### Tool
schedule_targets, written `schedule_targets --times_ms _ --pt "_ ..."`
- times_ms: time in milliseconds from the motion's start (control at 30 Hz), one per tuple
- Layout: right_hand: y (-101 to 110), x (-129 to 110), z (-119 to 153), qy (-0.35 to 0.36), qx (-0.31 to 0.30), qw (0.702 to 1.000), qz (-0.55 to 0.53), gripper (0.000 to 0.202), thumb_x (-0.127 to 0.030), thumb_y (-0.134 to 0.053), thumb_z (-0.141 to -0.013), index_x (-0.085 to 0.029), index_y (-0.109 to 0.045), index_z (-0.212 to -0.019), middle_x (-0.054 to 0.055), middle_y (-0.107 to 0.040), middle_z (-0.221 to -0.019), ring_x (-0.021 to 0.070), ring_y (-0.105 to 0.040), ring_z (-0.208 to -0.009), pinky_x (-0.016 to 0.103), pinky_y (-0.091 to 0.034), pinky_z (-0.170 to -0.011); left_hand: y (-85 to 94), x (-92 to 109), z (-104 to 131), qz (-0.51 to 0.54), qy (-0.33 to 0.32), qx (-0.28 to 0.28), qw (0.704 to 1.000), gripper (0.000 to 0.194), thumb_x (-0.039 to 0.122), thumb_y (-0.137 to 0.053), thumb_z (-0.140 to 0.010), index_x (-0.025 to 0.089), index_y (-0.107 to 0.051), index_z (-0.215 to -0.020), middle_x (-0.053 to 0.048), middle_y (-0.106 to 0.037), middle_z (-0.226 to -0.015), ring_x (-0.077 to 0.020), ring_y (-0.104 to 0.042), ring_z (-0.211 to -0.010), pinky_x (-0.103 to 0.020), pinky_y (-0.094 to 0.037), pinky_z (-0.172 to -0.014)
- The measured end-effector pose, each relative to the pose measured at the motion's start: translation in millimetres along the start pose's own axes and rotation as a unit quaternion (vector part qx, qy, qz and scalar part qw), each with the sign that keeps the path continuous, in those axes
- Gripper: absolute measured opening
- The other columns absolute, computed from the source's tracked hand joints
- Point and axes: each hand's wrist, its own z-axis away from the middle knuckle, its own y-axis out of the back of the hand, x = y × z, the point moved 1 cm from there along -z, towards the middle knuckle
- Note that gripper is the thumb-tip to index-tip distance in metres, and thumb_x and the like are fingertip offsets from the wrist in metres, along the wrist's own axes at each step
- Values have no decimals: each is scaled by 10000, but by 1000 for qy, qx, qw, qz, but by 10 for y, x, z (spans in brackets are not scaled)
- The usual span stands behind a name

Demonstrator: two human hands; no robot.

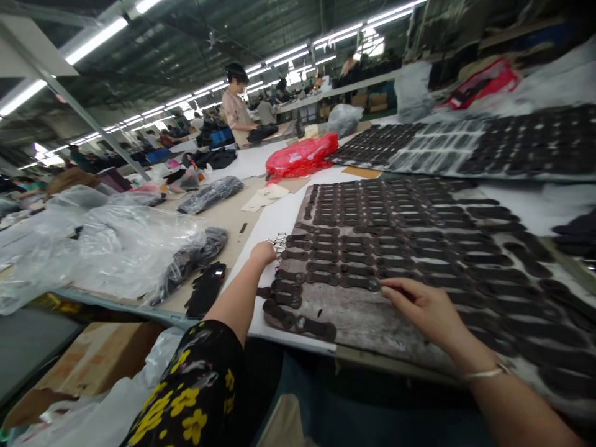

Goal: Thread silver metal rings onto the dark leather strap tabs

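Rows of dark, dumbbell-shaped pieces (356, 281) lie on a greyish board (354, 310) on the table in front of me. My right hand (414, 304) is over the board with thumb and forefinger pinched at the right end of one dark piece; whether anything small is between the fingertips is hidden. My left hand (264, 253) is closed at the board's left edge, beside a small cluster of shiny metal pieces (280, 243) on white paper. What its fingers hold, if anything, cannot be made out.
Clear plastic bags (135, 242) and dark bundles cover the left table, with a black item (205, 288) nearer. A red plastic bag (302, 155) lies beyond the board. Another board of dark pieces (526, 146) is at the back right. A person (238, 108) stands across the table.
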Motion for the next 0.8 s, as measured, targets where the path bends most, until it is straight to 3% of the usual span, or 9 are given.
schedule_targets --times_ms 133,300,433,533,633,800 --pt "-86 18 -76 53 4 995 83 220 -310 -522 -850 -208 -680 -964 39 -697 -938 201 -645 -853 301 -497 -783 -24 3 -7 31 10 14 999 238 299 -584 -835 135 -603 -1005 -80 -616 -1056 -213 -583 -989 -411 -471 -854" --pt "-291 -105 -184 72 -31 972 220 235 -275 -479 -902 -224 -653 -1052 44 -639 -963 173 -605 -857 256 -461 -740 24 -105 126 130 51 84 987 100 97 -667 -580 140 -654 -670 -152 -684 -918 -331 -569 -1060 -383 -422 -891" --pt "-444 -186 -235 65 -60 941 326 203 -293 -496 -902 -239 -667 -999 50 -595 -894 187 -567 -822 260 -421 -657 139 -247 304 266 82 156 948 184 86 -583 -552 132 -667 -710 -152 -686 -868 -347 -581 -1028 -402 -445 -851" --pt "-495 -183 -265 60 -62 937 337 165 -283 -529 -884 -225 -675 -934 56 -583 -875 203 -550 -841 269 -401 -651 209 -287 456 411 95 188 887 312 101 -525 -591 115 -646 -878 -93 -656 -759 -247 -648 -809 -335 -503 -713" --pt "-489 -191 -293 52 -61 936 343 144 -282 -558 -867 -213 -665 -936 63 -579 -884 208 -543 -860 274 -395 -673 280 -223 631 556 89 198 802 381 86 -478 -614 124 -587 -976 -24 -593 -682 -130 -618 -625 -237 -509 -609" --pt "-435 -320 -250 88 -47 928 359 79 -223 -563 -856 -203 -638 -846 69 -569 -901 208 -517 -867 278 -379 -665 358 145 1014 722 36 148 675 183 89 -473 -648 144 -566 -795 -6 -562 -676 -69 -587 -618 -157 -502 -597"
